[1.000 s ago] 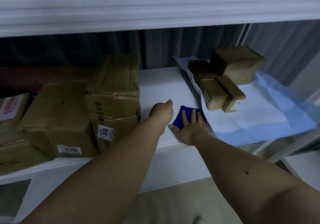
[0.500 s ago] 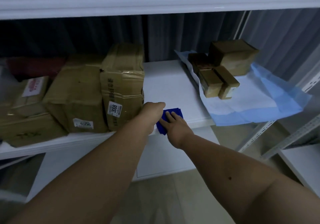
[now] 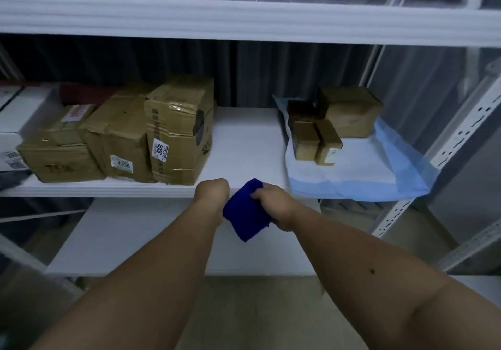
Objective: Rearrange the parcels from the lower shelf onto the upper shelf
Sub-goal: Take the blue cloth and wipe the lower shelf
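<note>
White metal shelving (image 3: 244, 146), dimly lit. Nearest, dark blue folded cloth (image 3: 245, 210) off the shelf's front edge, gripped by right hand (image 3: 273, 203); left hand (image 3: 211, 191) fisted beside, contents untellable. Beyond, taped brown cardboard parcels (image 3: 151, 135) on that shelf. Risk: cloth-burdened fingers fumbling a parcel.

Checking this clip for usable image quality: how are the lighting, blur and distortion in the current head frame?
Head view: dim, bluish light, with the curtain behind the shelf nearly black. The shelf edge bows, typical wide-angle distortion. The left hand and right hand on the blue cloth look slightly soft. The labels on the cardboard parcels are readable; the far-left boxes smear.
</note>
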